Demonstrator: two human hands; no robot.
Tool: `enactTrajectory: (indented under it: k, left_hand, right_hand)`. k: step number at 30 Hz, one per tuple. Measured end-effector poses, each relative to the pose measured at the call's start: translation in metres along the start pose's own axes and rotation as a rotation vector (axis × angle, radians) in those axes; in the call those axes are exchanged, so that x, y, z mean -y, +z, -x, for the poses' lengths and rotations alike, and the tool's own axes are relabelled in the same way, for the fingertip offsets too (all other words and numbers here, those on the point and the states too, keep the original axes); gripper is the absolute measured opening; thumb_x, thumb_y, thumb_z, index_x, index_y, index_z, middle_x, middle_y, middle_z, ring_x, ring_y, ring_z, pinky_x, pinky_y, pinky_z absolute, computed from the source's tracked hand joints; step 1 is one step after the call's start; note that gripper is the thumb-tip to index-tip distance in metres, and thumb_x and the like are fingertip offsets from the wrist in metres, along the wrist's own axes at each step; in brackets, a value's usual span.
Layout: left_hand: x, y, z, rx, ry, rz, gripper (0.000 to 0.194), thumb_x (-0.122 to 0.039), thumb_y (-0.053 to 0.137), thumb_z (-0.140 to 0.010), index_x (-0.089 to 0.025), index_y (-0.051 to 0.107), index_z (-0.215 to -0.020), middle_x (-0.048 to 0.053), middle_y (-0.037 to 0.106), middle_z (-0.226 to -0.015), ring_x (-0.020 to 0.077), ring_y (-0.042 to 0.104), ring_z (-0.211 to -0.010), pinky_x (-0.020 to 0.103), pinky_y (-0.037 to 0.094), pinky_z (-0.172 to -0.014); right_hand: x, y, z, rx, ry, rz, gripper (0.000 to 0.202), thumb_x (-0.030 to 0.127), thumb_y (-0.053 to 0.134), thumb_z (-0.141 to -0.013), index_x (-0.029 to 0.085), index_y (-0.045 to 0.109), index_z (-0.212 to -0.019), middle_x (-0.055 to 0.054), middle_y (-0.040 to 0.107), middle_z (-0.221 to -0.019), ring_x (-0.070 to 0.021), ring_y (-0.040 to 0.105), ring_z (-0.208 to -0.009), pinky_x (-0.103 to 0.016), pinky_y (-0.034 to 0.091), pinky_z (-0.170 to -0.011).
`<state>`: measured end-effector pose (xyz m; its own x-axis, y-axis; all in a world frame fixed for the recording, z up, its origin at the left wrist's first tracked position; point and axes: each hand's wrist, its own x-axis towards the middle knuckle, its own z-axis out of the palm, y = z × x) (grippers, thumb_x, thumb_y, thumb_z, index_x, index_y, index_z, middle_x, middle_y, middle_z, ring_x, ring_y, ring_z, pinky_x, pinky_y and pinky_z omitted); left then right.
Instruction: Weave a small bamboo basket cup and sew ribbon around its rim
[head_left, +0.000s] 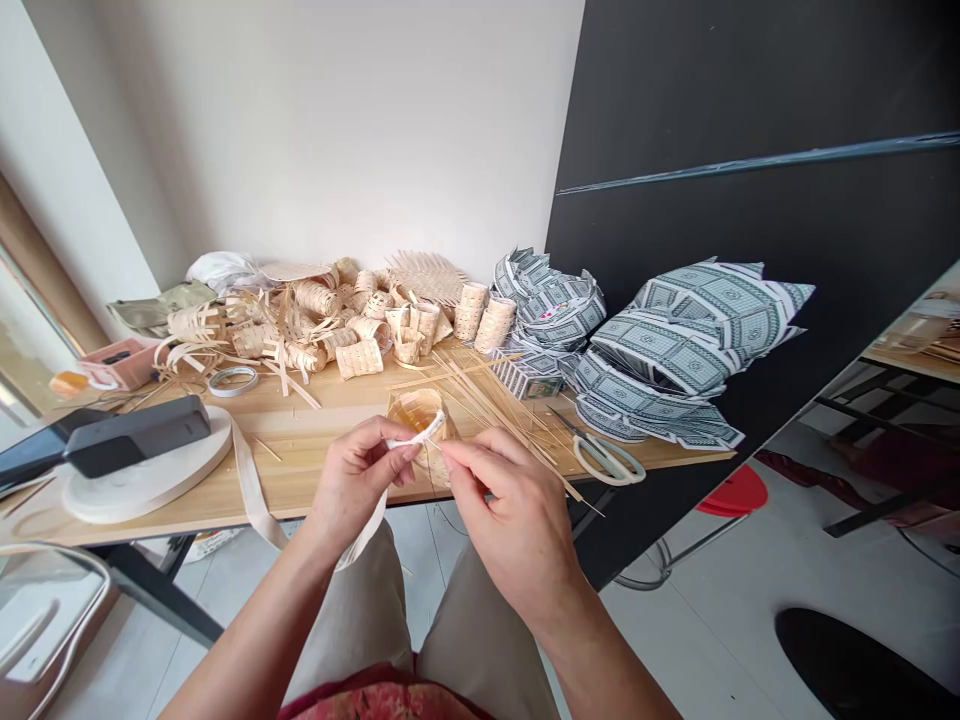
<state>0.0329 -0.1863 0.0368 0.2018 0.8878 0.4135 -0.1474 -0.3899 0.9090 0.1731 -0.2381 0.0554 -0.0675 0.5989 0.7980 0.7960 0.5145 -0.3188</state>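
A small woven bamboo basket [417,407] is held over the table's front edge, its open top tilted towards me. White fabric tape [371,530] lies along its near rim, and a tail of it hangs below my left hand. My left hand [356,470] is closed, thumb and fingers pinching the taped rim. My right hand [517,510] is closed in a pinch against the basket's right side. What its fingertips grip is too small to make out. A thin dark thread seems to hang below the basket.
A tape roll [150,470] with dark devices [139,437] on it lies left. Behind are heaped woven baskets [360,358] and a tape ring [232,381]. Loose strips [491,390], scissors [609,460] and folded-card stacks [667,340] lie right. A red stool [735,492] stands beyond.
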Motion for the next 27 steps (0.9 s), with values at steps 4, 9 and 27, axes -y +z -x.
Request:
enactTrajectory:
  k: [4,9,27]
  left_hand:
    - [-0.0004,0.0001,0.0000,0.008,0.013,0.002,0.017,-0.030,0.070,-0.069,-0.014,0.064,-0.070,-0.002,0.055,-0.058,0.0068,0.053,-0.048,0.018,0.044,-0.045]
    - [-0.0007,0.0005,0.0007,0.005,0.016,-0.007,0.014,-0.027,0.068,-0.070,-0.014,0.064,-0.069,-0.003,0.054,-0.058,0.0062,0.052,-0.048,0.017,0.044,-0.045]
    - [0.0044,0.0008,0.0011,0.027,0.123,-0.161,0.013,-0.026,0.063,-0.074,-0.013,0.064,-0.072,-0.001,0.054,-0.057,0.0072,0.052,-0.048,0.018,0.043,-0.045]
  right_hand:
    - [-0.0005,0.0001,0.0008,-0.010,-0.006,0.000,0.024,0.007,0.046,-0.082,0.016,0.067,-0.075,-0.001,0.055,-0.066,-0.0089,0.051,-0.058,-0.020,0.037,-0.054]
    - [-0.0014,0.0016,0.0012,-0.017,-0.004,0.003,0.024,0.006,0.046,-0.082,0.017,0.065,-0.073,-0.001,0.055,-0.066,-0.0089,0.052,-0.059,-0.020,0.037,-0.053]
    - [-0.0078,0.0066,0.0073,-0.015,0.035,-0.018,0.024,0.007,0.044,-0.081,0.017,0.064,-0.073,-0.001,0.057,-0.066,-0.0096,0.053,-0.060,-0.020,0.040,-0.057]
